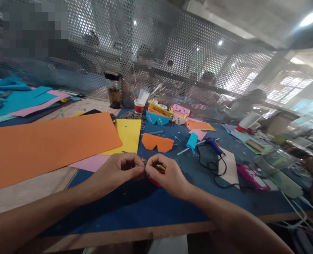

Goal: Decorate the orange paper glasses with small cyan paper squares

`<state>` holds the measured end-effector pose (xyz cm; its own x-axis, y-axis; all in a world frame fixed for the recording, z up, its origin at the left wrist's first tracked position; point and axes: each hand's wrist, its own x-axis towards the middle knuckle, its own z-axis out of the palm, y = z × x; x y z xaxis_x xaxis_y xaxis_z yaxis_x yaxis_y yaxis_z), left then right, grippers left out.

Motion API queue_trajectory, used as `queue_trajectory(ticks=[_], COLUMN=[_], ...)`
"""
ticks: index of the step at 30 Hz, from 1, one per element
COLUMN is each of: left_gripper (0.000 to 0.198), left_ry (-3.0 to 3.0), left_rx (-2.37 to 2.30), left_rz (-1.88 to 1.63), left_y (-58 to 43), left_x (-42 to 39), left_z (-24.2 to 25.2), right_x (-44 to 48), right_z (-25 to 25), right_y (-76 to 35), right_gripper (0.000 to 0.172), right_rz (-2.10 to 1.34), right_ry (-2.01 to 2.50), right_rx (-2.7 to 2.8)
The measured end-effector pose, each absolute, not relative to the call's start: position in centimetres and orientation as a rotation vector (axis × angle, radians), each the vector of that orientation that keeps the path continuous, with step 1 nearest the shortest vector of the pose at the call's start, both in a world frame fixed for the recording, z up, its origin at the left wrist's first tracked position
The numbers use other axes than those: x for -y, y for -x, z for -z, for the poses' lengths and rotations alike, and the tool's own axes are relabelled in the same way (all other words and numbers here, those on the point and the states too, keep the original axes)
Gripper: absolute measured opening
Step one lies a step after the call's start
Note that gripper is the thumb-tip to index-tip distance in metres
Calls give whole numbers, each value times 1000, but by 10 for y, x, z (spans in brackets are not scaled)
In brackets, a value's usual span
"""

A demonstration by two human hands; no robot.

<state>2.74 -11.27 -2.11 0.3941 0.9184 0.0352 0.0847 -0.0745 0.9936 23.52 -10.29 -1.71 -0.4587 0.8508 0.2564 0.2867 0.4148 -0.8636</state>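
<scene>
"Mask (158, 140) first: where does my head view put it?"

"Centre of the frame, on the blue mat (119, 215), just above the hands and apart from both. Flat or propped, I can't tell. An orange sheet (53, 148) spreads across the left, and a glue gun (214, 145) lies right of centre."

"And the hands?"

"Left hand (122, 169) and right hand (169, 174) are each closed in a pinch, fingertips nearly meeting below it. Whatever sits between them is too small for me to make out. A red thing (155, 182) shows beneath the right hand."

"How would it handle?"

"I'd judge it card: light, stiff enough to keep its shape, easily creased, hardly slippery. The strip above the notch looks weakest, so I'd take it lightly by an outer end."

"Which way does it point?"

"Its long axis runs left to right across the frame, dipping slightly at the right. The straighter edge faces the top of the frame; the notch opens downward, toward the hands."
</scene>
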Motion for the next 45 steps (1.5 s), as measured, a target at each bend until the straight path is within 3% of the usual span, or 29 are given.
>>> queue_trajectory(ticks=[11, 14, 18, 21, 36, 45], left_gripper=[17, 19, 20, 20, 16, 19], left_ry=[-1567, -1488, -1420, -1380, -1186, -1130], left_rx=[-1027, -1041, -1060, -1047, -982, -970], left_rz=[-940, -1007, -1079, -1128, -1245, -1331], left_y=[-27, -26, -23, -22, -15, -8], left_x=[117, 112, 105, 103, 102, 102], left_z=[19, 15, 8, 7, 7, -1], right_x=[106, 96, 90, 92, 91, 90], right_z=[18, 13, 6, 4, 16, -1], right_y=[-234, -243, -258, -264, -263, -277], right_gripper=[12, 17, 11, 18, 23, 22], right_rz=[-1026, -786, -256, -156, -317, -724], right_ry=[931, 906, 1088, 1259, 1476, 1509], right_rx=[1972, 2115, 2474, 2655, 2541, 2271])
